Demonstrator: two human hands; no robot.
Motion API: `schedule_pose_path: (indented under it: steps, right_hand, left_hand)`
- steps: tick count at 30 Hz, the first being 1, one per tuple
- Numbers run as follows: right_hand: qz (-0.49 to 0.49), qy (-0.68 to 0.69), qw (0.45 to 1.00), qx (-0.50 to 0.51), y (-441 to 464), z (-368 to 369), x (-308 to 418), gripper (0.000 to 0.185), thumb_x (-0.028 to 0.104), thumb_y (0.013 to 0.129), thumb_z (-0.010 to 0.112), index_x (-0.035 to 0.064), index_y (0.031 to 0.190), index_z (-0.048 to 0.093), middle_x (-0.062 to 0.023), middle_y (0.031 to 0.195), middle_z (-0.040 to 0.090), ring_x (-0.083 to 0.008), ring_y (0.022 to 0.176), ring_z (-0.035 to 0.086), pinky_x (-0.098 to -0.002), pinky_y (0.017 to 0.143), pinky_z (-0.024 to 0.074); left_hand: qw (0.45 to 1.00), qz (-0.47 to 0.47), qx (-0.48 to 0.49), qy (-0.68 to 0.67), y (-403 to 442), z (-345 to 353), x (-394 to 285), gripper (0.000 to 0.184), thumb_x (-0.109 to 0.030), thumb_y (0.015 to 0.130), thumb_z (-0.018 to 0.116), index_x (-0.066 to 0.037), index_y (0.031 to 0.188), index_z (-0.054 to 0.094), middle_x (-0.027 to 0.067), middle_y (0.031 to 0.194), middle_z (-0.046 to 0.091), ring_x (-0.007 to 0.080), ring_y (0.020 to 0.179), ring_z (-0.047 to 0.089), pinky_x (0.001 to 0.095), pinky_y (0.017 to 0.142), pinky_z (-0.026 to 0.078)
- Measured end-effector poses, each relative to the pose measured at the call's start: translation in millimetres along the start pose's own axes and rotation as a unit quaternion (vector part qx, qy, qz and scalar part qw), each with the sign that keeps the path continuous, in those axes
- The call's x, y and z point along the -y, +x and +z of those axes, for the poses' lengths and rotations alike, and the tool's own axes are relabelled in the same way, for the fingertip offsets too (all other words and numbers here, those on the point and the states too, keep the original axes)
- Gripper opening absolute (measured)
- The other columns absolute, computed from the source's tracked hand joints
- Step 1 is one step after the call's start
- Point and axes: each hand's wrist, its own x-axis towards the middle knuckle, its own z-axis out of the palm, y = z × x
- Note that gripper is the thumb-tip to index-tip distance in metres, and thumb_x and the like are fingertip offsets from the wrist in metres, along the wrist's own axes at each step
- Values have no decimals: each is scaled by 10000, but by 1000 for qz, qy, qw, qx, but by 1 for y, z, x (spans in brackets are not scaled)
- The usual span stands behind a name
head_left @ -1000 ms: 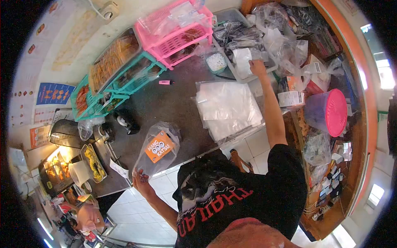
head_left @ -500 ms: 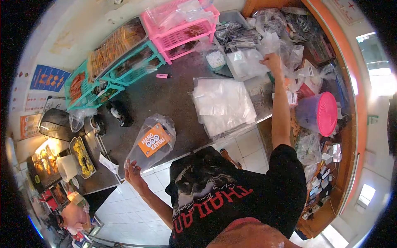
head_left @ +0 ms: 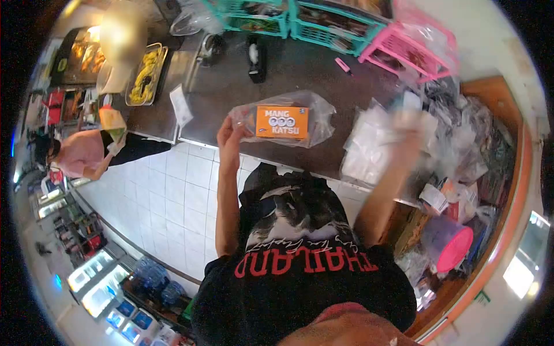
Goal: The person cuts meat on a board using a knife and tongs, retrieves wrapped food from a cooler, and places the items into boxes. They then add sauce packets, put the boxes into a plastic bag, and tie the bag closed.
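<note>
A clear plastic bag (head_left: 320, 112) lies on the dark countertop with an orange box (head_left: 281, 121) inside it, printed "MANG KATSU". My left hand (head_left: 228, 137) has its fingers closed on the bag's left end. To the right, my right hand (head_left: 407, 127) is smeared by motion over the right side of a stack of clear plastic bags (head_left: 366, 144); its fingers and anything in them cannot be made out.
Behind are teal baskets (head_left: 332, 34), a pink basket (head_left: 404, 55), a pink marker (head_left: 343, 65) and a black tape dispenser (head_left: 255, 60). Plastic packaging (head_left: 461, 135) and a pink-lidded tub (head_left: 447, 245) crowd the right. A person in pink (head_left: 83, 153) stands at left, holding a package.
The view has swung left, bringing the person in pink into clearer sight. My right hand has left the white sheets at the back and come nearer. My left hand stays at the bag's end.
</note>
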Motion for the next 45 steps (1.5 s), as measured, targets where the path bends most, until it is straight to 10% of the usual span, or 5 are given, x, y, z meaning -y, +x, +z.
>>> schedule_pose_path:
  steps: [16,21,26,37,45]
  right_hand:
    - [-181,-429,710,528,-75,255,-154,263,273,864,682,79,1041,697,-71,1010,709,-209,951,657,-367,855,498]
    - [-103,-380,918,45,-22,56,-60,237,174,838,746,47,1035,711,-121,928,724,-188,830,700,-296,658,521]
    - [148,-635,590,-476,-9,-195,-94,1069,464,607,881,33,1431,354,-278,1300,519,-368,1188,536,-469,1028,409]
    - [99,-455,830,-306,43,-417,-220,382,269,837,662,-49,1050,660,-164,970,687,-297,820,664,-433,697,545]
    - [-186,-132,973,31,-26,-42,-76,241,49,915,596,-14,1146,626,-93,1099,668,-231,989,637,-344,871,533]
  left_hand:
    - [991,-47,75,-96,4,-39,4,362,-45,925,585,-12,1285,568,70,1161,642,139,942,626,286,837,516]
    - [994,-13,104,-34,16,-50,28,416,-146,933,574,-17,1329,557,111,1319,600,168,1059,607,295,814,509]
    - [995,-54,66,-44,5,-43,41,462,-55,920,546,0,1373,475,153,1342,589,61,732,566,232,709,481]
    - [995,-35,-1,98,-12,-30,35,443,-92,950,537,-25,1384,484,120,1324,609,77,766,557,238,737,468]
    - [999,-16,-28,15,-16,-5,16,389,-163,946,595,-19,1305,565,94,1293,626,61,729,550,234,700,474]
